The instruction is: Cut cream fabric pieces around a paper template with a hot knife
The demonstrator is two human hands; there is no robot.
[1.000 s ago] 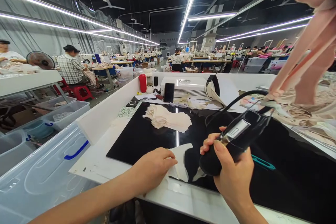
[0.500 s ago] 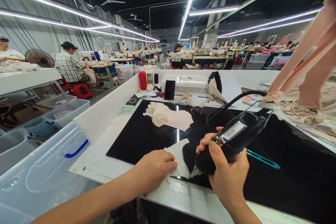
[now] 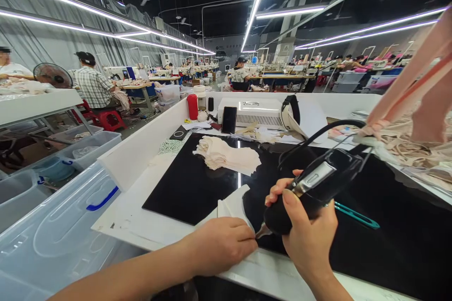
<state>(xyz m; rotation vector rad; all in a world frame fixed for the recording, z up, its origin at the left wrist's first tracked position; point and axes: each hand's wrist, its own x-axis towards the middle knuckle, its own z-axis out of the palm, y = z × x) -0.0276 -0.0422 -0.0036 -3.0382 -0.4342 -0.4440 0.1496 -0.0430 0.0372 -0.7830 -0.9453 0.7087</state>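
The left grip (image 3: 229, 247) is a bare human hand, broad across the back, with softly rounded knuckles and slim fingers (image 3: 249, 247) narrowing at the tips. The left forearm (image 3: 148, 270) is bare too — long, smooth and thickening toward the near left. The right grip (image 3: 314, 235) is likewise an uncovered hand, with a stout, blunt-ended thumb (image 3: 296, 209); below a slender wrist, only a short stretch of bare right forearm (image 3: 330, 284) shows. Between the forearms, at the near edge, lies something dark (image 3: 180, 291) — too dim to tell whether it is clothing.
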